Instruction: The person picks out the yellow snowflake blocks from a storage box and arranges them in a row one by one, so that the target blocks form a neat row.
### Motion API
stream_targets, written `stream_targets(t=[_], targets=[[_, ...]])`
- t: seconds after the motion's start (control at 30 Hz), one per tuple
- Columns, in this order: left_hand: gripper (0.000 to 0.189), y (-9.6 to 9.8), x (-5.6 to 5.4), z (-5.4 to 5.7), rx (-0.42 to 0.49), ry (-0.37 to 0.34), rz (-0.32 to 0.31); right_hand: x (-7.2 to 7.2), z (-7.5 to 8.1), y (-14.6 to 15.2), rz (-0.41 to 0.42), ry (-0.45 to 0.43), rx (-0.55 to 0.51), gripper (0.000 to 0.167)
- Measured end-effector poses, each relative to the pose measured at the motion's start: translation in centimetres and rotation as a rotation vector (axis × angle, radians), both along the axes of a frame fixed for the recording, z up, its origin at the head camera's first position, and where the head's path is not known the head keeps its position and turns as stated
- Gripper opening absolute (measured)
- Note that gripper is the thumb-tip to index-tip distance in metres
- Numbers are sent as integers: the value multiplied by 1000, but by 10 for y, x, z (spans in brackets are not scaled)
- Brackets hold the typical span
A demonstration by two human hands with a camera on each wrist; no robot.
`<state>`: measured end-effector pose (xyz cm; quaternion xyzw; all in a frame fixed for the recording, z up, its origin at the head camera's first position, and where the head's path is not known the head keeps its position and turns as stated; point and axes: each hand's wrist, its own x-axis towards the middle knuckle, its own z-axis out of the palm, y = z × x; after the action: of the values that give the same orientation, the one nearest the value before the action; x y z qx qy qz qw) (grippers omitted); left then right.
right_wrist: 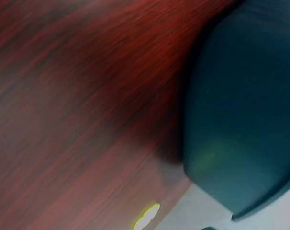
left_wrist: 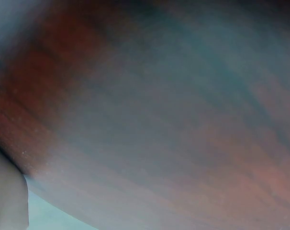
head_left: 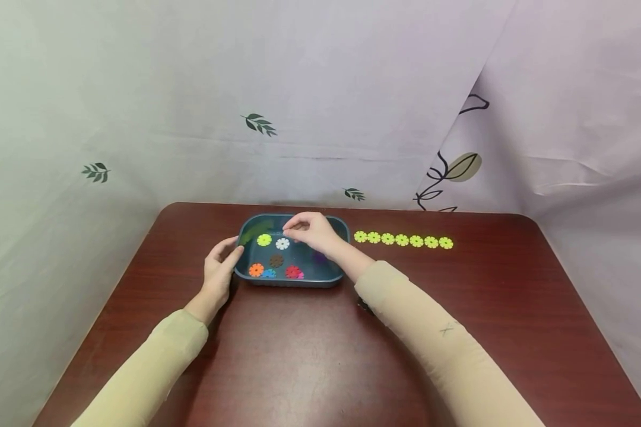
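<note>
In the head view a dark blue-green plastic tray (head_left: pixel 320 283) stands at the back of the table. My left hand (head_left: pixel 219 274) grips its left rim, thumb at the edge. Over the tray reaches my right hand (head_left: pixel 312 230), its fingers bent and fingertips close together above a white flower-shaped disc (head_left: pixel 282 244); I cannot tell whether they pinch anything. Inside the tray, a yellow disc (head_left: pixel 264 239) lies left of the white one. Nearer the front are a brown disc (head_left: pixel 276 260), an orange disc (head_left: pixel 256 270), a blue disc (head_left: pixel 269 273) and a red disc (head_left: pixel 293 271).
Right of the tray, several yellow discs (head_left: pixel 402 239) form a straight row on the brown table (head_left: pixel 320 350). A pale cloth (head_left: pixel 310 160) with leaf prints hangs behind the table's back edge. The left wrist view is mostly blur.
</note>
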<state>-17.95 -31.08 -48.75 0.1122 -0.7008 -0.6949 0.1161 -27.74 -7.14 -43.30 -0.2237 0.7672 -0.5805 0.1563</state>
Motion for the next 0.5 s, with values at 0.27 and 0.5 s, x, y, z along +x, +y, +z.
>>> stream_targets(t=[0.27, 0.5], targets=[[40, 0, -2, 0, -16, -37, 2, 2, -1, -21, 9, 39, 64, 19], [40, 0, -1, 1, 3, -51, 5, 2, -4, -39, 1, -1, 93, 26]])
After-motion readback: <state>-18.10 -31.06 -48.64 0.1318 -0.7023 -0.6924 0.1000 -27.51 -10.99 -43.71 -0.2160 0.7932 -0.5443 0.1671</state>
